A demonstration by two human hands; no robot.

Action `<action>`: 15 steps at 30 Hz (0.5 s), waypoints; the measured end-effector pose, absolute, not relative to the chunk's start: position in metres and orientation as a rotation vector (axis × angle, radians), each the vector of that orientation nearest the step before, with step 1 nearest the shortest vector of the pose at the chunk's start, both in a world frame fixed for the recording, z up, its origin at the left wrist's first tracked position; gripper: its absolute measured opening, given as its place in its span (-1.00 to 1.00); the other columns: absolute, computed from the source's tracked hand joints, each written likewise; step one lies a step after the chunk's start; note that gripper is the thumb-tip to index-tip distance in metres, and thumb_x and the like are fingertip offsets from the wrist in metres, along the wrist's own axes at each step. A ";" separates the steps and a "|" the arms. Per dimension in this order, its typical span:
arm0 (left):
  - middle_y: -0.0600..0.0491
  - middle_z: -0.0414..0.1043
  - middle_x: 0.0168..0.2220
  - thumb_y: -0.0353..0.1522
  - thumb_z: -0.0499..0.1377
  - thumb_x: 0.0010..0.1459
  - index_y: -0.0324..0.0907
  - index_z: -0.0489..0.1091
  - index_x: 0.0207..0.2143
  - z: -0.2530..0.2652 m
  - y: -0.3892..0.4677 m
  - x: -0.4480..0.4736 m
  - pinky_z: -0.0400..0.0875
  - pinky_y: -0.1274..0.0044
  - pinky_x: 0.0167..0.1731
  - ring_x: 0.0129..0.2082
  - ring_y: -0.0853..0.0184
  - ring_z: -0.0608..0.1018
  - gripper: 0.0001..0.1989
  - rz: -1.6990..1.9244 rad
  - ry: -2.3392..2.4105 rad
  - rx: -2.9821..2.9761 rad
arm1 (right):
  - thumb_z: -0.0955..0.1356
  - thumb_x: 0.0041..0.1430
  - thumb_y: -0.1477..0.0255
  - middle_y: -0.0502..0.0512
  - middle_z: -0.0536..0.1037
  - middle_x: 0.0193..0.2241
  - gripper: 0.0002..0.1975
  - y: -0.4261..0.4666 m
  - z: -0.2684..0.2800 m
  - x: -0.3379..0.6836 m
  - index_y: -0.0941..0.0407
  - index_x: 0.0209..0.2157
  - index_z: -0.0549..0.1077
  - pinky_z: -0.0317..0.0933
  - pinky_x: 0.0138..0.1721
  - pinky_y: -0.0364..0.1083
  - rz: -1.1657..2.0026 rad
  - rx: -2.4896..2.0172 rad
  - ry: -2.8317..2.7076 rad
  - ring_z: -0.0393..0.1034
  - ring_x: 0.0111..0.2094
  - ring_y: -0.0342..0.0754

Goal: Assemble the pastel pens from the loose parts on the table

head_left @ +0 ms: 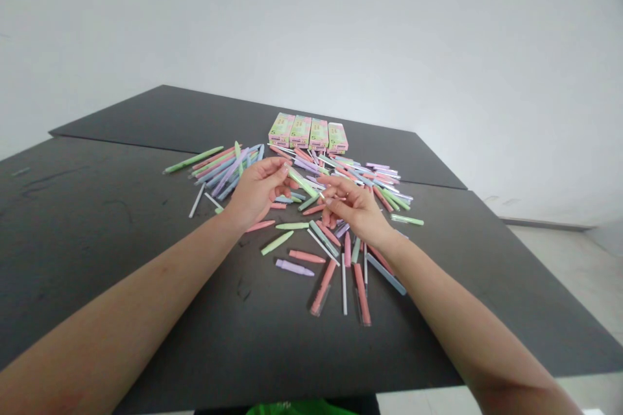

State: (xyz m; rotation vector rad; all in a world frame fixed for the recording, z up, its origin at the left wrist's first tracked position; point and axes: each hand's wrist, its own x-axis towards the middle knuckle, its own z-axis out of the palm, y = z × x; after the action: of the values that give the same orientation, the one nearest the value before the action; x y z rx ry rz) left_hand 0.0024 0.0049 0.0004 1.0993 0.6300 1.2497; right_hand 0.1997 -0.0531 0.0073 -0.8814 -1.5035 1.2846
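Note:
Above the pile, my left hand (260, 185) pinches a light green pen barrel (302, 181) that slants down to the right. My right hand (355, 207) is closed at the barrel's lower end, its fingers on a thin white refill (321, 195), of which only a small bit shows. Whether the refill is inside the barrel I cannot tell. Under and around both hands lie loose pen parts: a purple barrel (294, 268), a red barrel (306, 256), a red piece with a clear cap (362, 295) and a white refill (344, 285).
Several pink and green boxes (318, 135) stand in a row behind the pile. Left of my left hand, a heap of assembled-looking pens (224, 168) lies on the dark table (195, 337). More pens and clear caps (384, 175) spread to the right. A white wall rises behind.

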 end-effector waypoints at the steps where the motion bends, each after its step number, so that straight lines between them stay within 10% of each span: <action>1: 0.08 0.44 -0.49 -0.36 0.34 -0.03 -0.26 0.44 -0.32 0.000 0.005 0.002 0.36 0.67 -0.60 -0.52 0.45 0.51 -0.78 1.251 0.628 1.101 | 0.40 0.10 0.37 -0.06 0.45 -0.37 -0.63 -0.054 0.009 0.199 0.07 -0.05 0.35 0.23 -0.61 -0.20 1.279 -0.881 -1.504 0.44 -0.57 -0.21; 15: 0.10 0.44 -0.47 -0.34 0.35 -0.04 -0.27 0.42 -0.31 0.003 0.001 0.004 0.37 0.67 -0.58 -0.52 0.45 0.52 -0.74 1.229 0.631 1.115 | 0.43 0.07 0.34 -0.06 0.48 -0.44 -0.70 -0.055 0.012 0.196 0.12 -0.20 0.33 0.24 -0.62 -0.22 1.293 -0.929 -1.499 0.42 -0.60 -0.21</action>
State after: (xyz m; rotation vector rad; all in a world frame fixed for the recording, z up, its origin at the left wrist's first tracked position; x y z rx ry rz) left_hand 0.0035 0.0011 0.0028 1.1153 0.6309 1.2290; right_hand 0.1965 -0.0551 0.0119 -0.9285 -1.4988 1.2932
